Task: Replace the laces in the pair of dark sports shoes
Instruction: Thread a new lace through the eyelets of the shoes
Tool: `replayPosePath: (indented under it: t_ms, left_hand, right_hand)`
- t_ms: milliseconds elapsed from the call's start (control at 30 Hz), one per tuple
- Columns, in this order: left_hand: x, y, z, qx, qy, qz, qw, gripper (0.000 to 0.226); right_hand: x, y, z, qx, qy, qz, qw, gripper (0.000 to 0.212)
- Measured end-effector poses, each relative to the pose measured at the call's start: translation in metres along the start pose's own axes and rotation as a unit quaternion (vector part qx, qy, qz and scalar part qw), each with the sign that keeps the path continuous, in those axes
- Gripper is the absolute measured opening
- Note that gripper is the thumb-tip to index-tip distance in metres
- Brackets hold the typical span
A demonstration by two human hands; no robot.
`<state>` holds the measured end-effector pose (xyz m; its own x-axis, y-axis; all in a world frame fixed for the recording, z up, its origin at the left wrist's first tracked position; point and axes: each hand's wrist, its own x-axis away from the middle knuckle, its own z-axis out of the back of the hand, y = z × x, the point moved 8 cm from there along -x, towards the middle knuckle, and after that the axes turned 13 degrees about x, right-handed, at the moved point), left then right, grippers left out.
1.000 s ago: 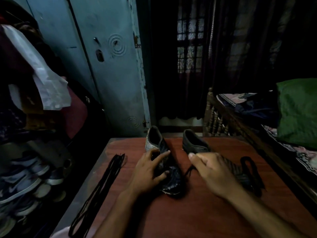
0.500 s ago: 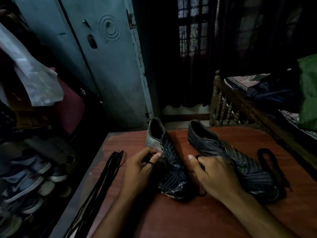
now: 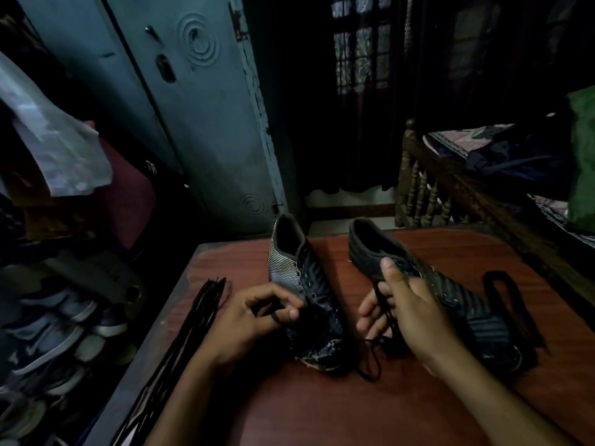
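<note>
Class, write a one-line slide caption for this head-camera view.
Both hands pull a lace from the left shoe; spare laces wait at the table edge.

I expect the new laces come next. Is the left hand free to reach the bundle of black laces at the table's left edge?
Probably not at once. The path to the bundle of black laces looks open, with bare table between, but the left hand is pinching a lace at the left shoe.

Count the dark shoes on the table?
2. The left shoe lies mid-table beside the left hand; the right shoe lies past the right hand, toe toward the camera. More shoes sit off the table at left, too dim to count.
</note>
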<state>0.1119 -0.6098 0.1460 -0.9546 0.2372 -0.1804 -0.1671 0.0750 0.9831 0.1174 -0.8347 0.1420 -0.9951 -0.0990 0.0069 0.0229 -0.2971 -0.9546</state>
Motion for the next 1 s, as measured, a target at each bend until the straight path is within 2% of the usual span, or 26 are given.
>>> replayPosePath:
  t_ms: [100,167,233,300,433,500,533,633,667,733,867,933,1000]
  left_hand:
    - [0.001,-0.003,0.0,0.019,0.004,0.008,1.0,0.02]
    - [0.001,-0.003,-0.003,0.03,-0.001,0.004,1.0,0.015]
    - [0.0,-0.002,-0.009,0.027,-0.008,-0.003,1.0,0.005]
    - [-0.001,-0.001,-0.012,0.041,0.0,-0.006,0.999,0.012]
    - [-0.003,0.0,-0.004,0.05,0.04,-0.024,0.998,0.024]
    - [-0.003,0.001,-0.002,0.039,0.045,-0.038,0.997,0.025]
    - [-0.003,0.002,-0.002,0.038,0.045,-0.043,0.997,0.027]
    - [-0.001,0.006,-0.007,0.032,0.034,-0.056,0.997,0.026]
    - [-0.001,0.009,-0.009,0.021,0.03,-0.065,0.997,0.025]
    - [-0.001,0.012,-0.011,0.012,0.025,-0.075,0.997,0.024]
    - [-0.001,0.012,-0.011,0.018,0.021,-0.078,0.997,0.026]
    - [-0.001,0.011,-0.009,0.026,0.023,-0.081,0.996,0.026]
    - [-0.001,0.01,-0.005,0.032,0.024,-0.081,0.996,0.026]
  right_hand:
    - [0.001,0.003,-0.006,-0.033,-0.061,-0.036,0.997,0.071]
    - [0.002,0.003,-0.006,0.023,-0.066,-0.034,0.997,0.055]
    - [0.002,-0.002,-0.003,0.147,-0.033,0.011,0.988,0.047]
    - [0.003,-0.009,0.001,0.239,0.014,0.068,0.968,0.041]
    - [0.009,-0.025,0.018,0.285,0.142,0.167,0.933,0.029]
    - [0.015,-0.034,0.019,0.274,0.169,0.218,0.921,0.021]
    - [0.017,-0.036,0.012,0.282,0.158,0.239,0.916,0.023]
    - [0.018,-0.027,-0.024,0.331,0.046,0.259,0.906,0.052]
    - [0.017,-0.022,-0.033,0.348,0.018,0.258,0.901,0.056]
    - [0.015,-0.017,-0.042,0.364,-0.002,0.261,0.894,0.05]
    - [0.012,-0.021,-0.039,0.37,0.008,0.291,0.882,0.026]
    - [0.006,-0.019,-0.03,0.352,0.014,0.277,0.894,0.027]
    - [-0.002,-0.018,-0.012,0.238,0.025,0.215,0.947,0.033]
